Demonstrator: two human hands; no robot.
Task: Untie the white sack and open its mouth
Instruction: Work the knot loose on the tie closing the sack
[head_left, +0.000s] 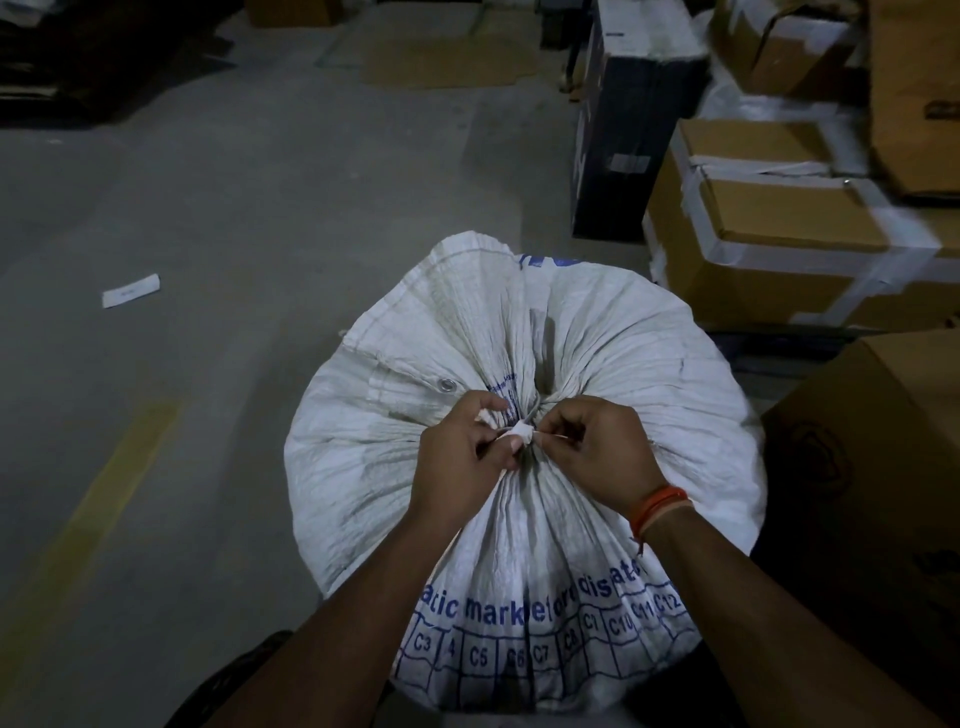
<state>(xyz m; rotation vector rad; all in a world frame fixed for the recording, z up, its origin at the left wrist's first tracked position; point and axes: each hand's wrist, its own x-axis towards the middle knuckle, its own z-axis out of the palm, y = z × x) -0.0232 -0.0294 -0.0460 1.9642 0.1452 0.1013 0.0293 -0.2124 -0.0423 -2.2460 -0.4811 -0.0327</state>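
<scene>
Both my hands, left (465, 447) and right (592, 447), grip pinched on the white tie strip (519, 432). Crinkled white woven sack (597, 364) remains knotted; its mouth is unopened.

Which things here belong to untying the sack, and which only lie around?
For the job: white sack, white tie, left hand, right hand.
Lying around: taped cardboard boxes, black box, paper strip.

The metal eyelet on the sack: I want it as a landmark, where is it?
In the head view, the eyelet sits on the white sack, just up-left of the left hand.
</scene>
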